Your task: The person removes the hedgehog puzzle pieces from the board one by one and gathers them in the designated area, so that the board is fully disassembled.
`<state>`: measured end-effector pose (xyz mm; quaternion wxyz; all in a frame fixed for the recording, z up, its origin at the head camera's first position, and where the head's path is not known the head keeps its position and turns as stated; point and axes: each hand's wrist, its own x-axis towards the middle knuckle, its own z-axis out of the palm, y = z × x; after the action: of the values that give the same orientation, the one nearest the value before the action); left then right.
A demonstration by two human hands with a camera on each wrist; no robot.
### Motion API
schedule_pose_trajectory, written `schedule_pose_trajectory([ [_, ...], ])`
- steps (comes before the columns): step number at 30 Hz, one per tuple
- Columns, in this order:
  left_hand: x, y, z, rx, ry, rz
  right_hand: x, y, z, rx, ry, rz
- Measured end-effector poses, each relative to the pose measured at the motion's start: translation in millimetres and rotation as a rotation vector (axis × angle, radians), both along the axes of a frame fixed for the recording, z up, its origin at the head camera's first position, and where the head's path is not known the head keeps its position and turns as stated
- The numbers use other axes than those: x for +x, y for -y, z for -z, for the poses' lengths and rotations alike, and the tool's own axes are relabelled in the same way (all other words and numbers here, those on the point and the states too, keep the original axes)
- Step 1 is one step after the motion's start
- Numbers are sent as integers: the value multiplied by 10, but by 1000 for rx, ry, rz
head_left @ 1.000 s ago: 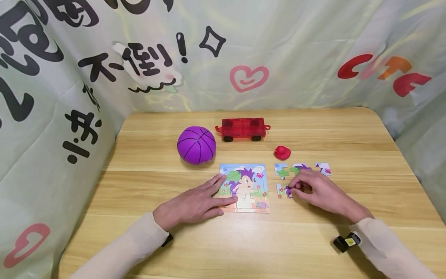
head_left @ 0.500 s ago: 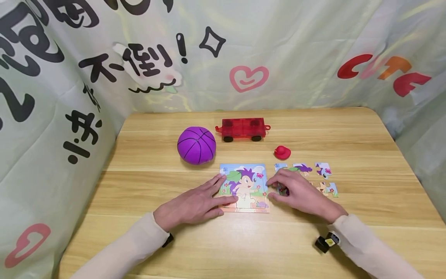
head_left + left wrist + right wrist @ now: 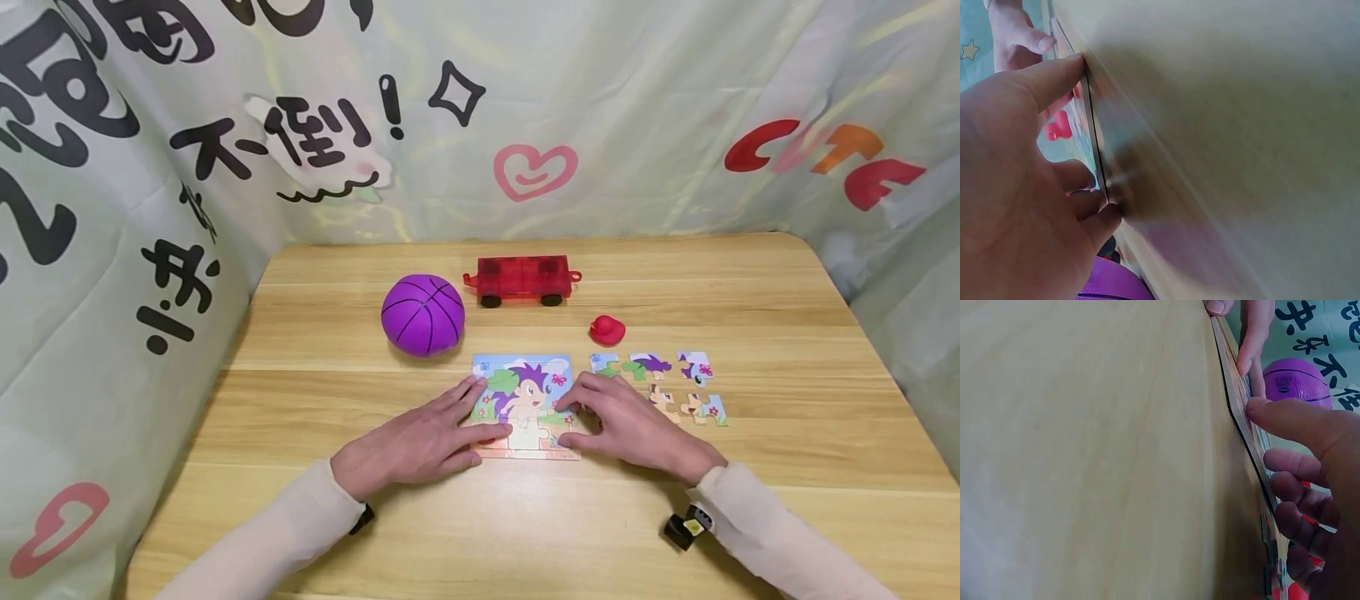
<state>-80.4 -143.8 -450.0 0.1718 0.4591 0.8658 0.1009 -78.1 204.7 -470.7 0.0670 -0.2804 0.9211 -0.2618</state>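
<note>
Puzzle [image 3: 528, 400] flat on table [image 3: 465, 533]. Left hand [image 3: 416, 437] rests across its 9 o'clock edge, fingers extended, spread. Right hand [image 3: 633, 425] at its 3 o'clock side, relaxed, thumb apart from loosely bent fingers. Ball [image 3: 423, 315] at 10 o'clock.

The pale wood-grain tabletop [image 3: 322, 312] looked smooth, the red wheeled wagon [image 3: 523, 277] translucent plastic, the rectangular picture puzzle [image 3: 531, 392] printed card.
</note>
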Motion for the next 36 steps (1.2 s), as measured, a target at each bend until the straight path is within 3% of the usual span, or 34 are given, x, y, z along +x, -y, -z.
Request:
schedule_pose_trajectory([
  [5,3,-53,-9,-19,-49,33,11,23,-12,8,-12,-7],
  [15,20,-279,11,-76,-162,176,10,24,-13,-1,-6,-7],
  [27,37,-320,20,-88,-204,173,47,29,-21,16,-29,10],
  [36,42,-318,21,-90,-200,167,56,51,-41,13,13,20],
])
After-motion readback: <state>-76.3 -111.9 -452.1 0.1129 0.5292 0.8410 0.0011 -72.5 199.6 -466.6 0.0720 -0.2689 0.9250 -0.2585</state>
